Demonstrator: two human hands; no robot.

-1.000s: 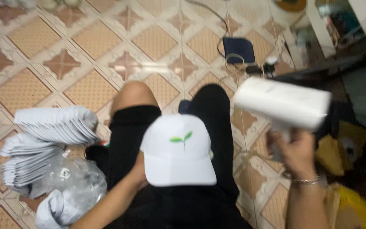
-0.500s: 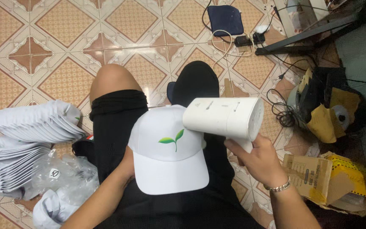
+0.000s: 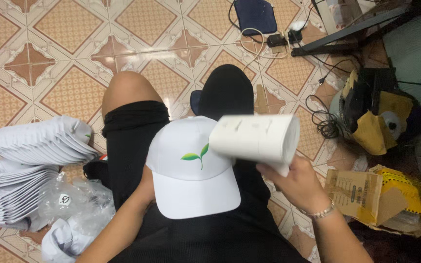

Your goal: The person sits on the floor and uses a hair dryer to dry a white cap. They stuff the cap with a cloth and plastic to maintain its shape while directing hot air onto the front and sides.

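On a tiled floor (image 3: pixel 64 44), a white cap (image 3: pixel 193 170) with a green sprout emblem is propped on the lap of a seated person. It is steadied from beneath by the left hand (image 3: pixel 148 187), whose fingers are hidden under the crown — whether they are spread or pinching cannot be told. A white roll of labels (image 3: pixel 255 137) is held just above the cap's right side by the right hand (image 3: pixel 293 182), its fingers curled tight around the roll's lower end. Two stacks of flattened white caps (image 3: pixel 32 156) are seen at the left, beside crumpled clear plastic bags (image 3: pixel 74 197). Judged from the piles, many caps have already been handled, while this one is only at its start. Torn cardboard (image 3: pixel 366 192) and tangled cables (image 3: pixel 320 119) are strewn at right.
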